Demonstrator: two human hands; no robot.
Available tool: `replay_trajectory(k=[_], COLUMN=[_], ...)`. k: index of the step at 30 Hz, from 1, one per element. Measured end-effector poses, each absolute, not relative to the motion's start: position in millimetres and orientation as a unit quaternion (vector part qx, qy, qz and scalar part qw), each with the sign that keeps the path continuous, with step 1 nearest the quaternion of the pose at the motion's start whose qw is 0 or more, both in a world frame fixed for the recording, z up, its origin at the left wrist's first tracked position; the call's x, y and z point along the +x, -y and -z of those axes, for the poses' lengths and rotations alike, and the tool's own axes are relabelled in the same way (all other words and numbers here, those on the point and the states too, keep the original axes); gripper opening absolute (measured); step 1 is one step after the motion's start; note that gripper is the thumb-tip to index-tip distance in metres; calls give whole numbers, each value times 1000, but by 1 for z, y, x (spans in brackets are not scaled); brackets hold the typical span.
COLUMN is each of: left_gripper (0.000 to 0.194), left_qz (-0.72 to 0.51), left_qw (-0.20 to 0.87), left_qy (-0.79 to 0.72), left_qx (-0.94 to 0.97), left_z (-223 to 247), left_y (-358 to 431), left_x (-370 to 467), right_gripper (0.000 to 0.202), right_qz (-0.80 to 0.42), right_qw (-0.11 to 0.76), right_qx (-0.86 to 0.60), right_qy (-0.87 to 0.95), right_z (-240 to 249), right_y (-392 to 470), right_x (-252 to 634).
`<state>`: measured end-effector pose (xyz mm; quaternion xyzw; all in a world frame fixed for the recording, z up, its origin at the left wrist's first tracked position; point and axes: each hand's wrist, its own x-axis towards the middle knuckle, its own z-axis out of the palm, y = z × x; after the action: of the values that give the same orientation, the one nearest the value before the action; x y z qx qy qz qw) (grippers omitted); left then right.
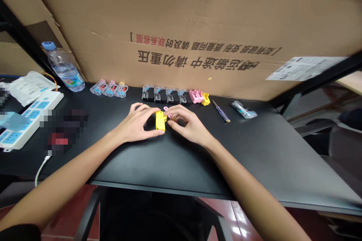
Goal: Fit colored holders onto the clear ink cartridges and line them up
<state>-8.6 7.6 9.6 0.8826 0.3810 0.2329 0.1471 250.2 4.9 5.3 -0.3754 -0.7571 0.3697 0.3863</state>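
Here's the yellow block, between my hands over the tabletop, near the pink rings. My left hand has it, grip spread just to its length, thumb at the near end! The right hand curls alongside, fingertips nearly together; whether that grip has anything, I can't tell. Best to brace firmly left, work lightly right. Long axis runs near to far, away from me; which end is front, I can't say.

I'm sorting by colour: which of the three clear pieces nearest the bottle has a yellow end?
The rightmost piece, farthest from the bottle: its end is yellow, while the left piece and middle piece have pink ends.
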Motion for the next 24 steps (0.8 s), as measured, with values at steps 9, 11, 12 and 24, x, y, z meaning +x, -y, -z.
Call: replay_trajectory(k=[9,11,12,24], left_gripper=[56,56,56,60], left_qz=[-236,-239,-240,-233], left_qw=[194,202,205,235], left_qy=[-371,-372,-372,-371], left_qx=[877,874,873,868], left_z=[-11,-10,-10,-12], left_y=[-9,-9,-8,-5], left_x=[-11,-11,-11,-9], right_gripper=[26,28,28,26], right_qz=[-274,-276,-276,-258], right_qw=[372,373,376,418], right_qx=[-366,-362,-360,-404], right_qy=[808,808,808,772], right_z=[-3,-3,-2,-6], right_y=[-3,-3,-3,0], right_x=[250,250,250,244])
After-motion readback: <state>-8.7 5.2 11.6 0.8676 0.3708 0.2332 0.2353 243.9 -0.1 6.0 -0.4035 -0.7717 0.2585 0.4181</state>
